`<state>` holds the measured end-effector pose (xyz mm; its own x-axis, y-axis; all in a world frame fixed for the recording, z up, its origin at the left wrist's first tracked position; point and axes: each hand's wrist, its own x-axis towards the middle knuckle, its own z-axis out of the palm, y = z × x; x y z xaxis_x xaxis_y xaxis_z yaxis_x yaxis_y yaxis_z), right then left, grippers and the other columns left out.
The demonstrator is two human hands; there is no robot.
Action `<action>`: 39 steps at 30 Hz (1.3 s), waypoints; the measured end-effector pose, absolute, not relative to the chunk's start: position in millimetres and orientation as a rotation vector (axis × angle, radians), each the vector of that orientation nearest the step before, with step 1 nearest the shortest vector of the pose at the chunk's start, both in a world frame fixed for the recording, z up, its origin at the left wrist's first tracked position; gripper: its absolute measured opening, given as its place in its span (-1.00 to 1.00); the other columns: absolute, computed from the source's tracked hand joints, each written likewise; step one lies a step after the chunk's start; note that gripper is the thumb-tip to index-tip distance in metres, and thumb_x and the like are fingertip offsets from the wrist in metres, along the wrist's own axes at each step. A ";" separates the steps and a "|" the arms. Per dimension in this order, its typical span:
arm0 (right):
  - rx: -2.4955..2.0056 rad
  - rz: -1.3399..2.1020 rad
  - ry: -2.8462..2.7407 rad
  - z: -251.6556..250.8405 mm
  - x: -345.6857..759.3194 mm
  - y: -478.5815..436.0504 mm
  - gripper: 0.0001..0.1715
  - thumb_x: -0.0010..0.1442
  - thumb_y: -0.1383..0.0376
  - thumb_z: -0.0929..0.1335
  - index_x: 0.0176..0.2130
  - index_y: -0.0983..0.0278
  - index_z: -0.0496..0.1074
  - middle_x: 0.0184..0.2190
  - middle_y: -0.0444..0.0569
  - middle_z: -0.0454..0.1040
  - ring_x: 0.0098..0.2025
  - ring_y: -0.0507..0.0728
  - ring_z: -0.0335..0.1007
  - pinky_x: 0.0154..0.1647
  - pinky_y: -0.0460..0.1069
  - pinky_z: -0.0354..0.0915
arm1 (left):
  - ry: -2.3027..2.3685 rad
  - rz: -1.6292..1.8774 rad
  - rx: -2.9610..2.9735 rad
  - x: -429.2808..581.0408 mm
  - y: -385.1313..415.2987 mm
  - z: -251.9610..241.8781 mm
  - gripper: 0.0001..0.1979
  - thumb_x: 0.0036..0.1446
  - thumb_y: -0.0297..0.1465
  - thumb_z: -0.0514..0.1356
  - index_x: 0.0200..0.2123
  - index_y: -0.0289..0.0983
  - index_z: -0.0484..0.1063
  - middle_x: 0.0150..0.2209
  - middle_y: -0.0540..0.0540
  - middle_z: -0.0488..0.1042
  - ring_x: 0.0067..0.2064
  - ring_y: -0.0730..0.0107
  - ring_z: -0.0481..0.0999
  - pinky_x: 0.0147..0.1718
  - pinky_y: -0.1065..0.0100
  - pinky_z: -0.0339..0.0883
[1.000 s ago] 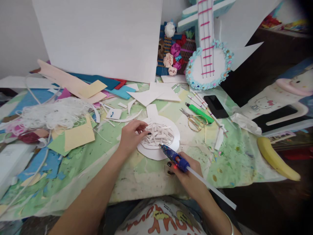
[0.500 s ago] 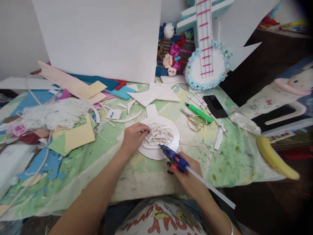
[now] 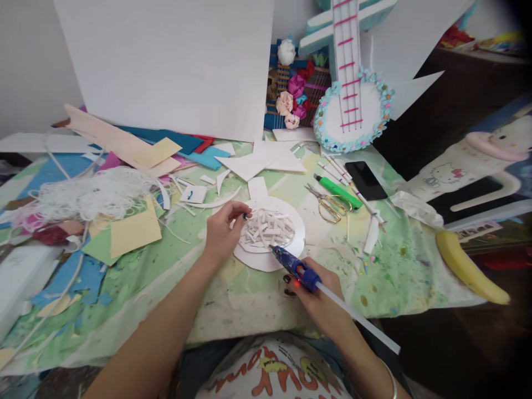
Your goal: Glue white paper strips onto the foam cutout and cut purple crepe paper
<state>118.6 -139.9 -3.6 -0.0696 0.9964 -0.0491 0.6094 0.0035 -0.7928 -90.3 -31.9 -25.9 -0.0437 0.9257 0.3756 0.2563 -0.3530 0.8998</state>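
A white guitar-shaped cutout (image 3: 297,238) lies flat in front of me, its round body covered with a heap of small white foam strips (image 3: 268,228). My left hand (image 3: 222,230) rests at the heap's left edge, fingers curled and pinched at the strips. My right hand (image 3: 318,296) grips a blue glue gun (image 3: 295,266) with a white glue stick (image 3: 359,320) sticking out behind. The nozzle points at the cutout's near edge.
Yellow-handled scissors (image 3: 332,206), a green cutter (image 3: 337,191) and a black phone (image 3: 367,180) lie to the right. A banana (image 3: 467,269) sits at the right table edge. A decorated foam guitar (image 3: 353,105) and a white board (image 3: 174,61) stand behind. Paper scraps (image 3: 124,230) and white shreds (image 3: 89,194) cover the left.
My left hand's fingers shifted slightly along the left edge of the strip heap. The right hand with the glue gun stayed nearly still.
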 end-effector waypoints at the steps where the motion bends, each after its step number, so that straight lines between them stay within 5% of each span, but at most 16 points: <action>1: -1.658 0.903 -1.735 -3.3 118.4 -140.0 -0.85 0.08 0.29 0.32 -0.46 0.26 0.24 -0.54 -0.17 0.31 -0.47 0.02 0.15 -0.45 -0.08 0.02 | 1.280 1.459 1.690 -90.9 -33.0 -24.1 -0.84 0.08 -0.55 0.11 -0.26 -0.30 0.41 -0.31 -0.07 0.49 -0.26 0.38 0.50 -0.17 0.29 0.39; 8: -1.665 0.918 -1.727 -3.2 118.1 -140.4 -0.87 0.07 0.31 0.32 -0.45 0.26 0.24 -0.51 -0.16 0.34 -0.44 0.04 0.18 -0.43 -0.07 0.03 | 1.107 1.221 2.459 -89.4 -44.5 -10.4 -0.63 0.08 -0.65 0.08 -0.19 -0.14 0.53 -0.10 -0.10 0.45 0.01 0.22 0.29 0.04 0.08 0.21; 12: -1.666 0.920 -1.721 -3.2 117.8 -140.7 -0.87 0.08 0.29 0.32 -0.44 0.26 0.25 -0.50 -0.15 0.34 -0.44 0.05 0.18 -0.42 -0.07 0.04 | 1.177 0.931 2.614 -85.0 -45.0 -11.5 -0.46 0.06 -0.72 0.02 -0.14 0.02 0.53 0.23 -0.03 0.11 0.26 0.00 -0.05 0.15 -0.16 -0.03; 16: -1.675 0.916 -1.731 -2.4 117.4 -141.4 -0.87 0.09 0.28 0.31 -0.44 0.26 0.26 -0.50 -0.14 0.34 -0.44 0.05 0.18 -0.42 -0.07 0.04 | 1.198 0.728 2.664 -86.1 -43.2 -16.2 -0.44 0.09 -0.68 0.05 -0.09 0.13 0.48 0.33 0.07 -0.16 0.31 -0.14 -0.25 0.16 -0.25 -0.14; 24: -1.665 0.892 -1.739 -2.1 119.8 -141.9 -0.87 0.07 0.29 0.33 -0.44 0.26 0.25 -0.51 -0.16 0.33 -0.45 0.03 0.17 -0.45 -0.09 0.04 | 1.205 0.687 2.636 -90.9 -39.7 -24.0 -0.58 0.20 -0.53 0.04 -0.08 0.10 0.48 0.32 0.08 -0.07 0.33 -0.06 -0.33 0.19 -0.22 -0.22; 33: -1.618 0.794 -1.741 11.4 133.4 -153.5 -0.77 0.13 0.21 0.33 -0.47 0.26 0.23 -0.60 -0.21 0.24 -0.54 -0.02 0.11 -0.54 -0.12 0.04 | 1.206 0.624 2.602 -91.6 -39.6 -21.4 -0.41 0.16 -0.66 -0.03 -0.07 0.21 0.44 0.34 0.17 -0.15 0.34 -0.09 -0.34 0.19 -0.23 -0.25; 39: -1.595 0.720 -1.624 14.7 153.0 -159.4 -0.80 0.11 0.20 0.35 -0.41 0.26 0.28 -0.58 -0.20 0.24 -0.53 -0.01 0.13 -0.54 -0.12 0.08 | 1.196 0.709 2.559 -90.4 -39.9 -25.0 -0.46 0.16 -0.64 0.00 -0.07 0.14 0.47 0.32 0.10 -0.05 0.33 -0.04 -0.22 0.22 -0.16 -0.22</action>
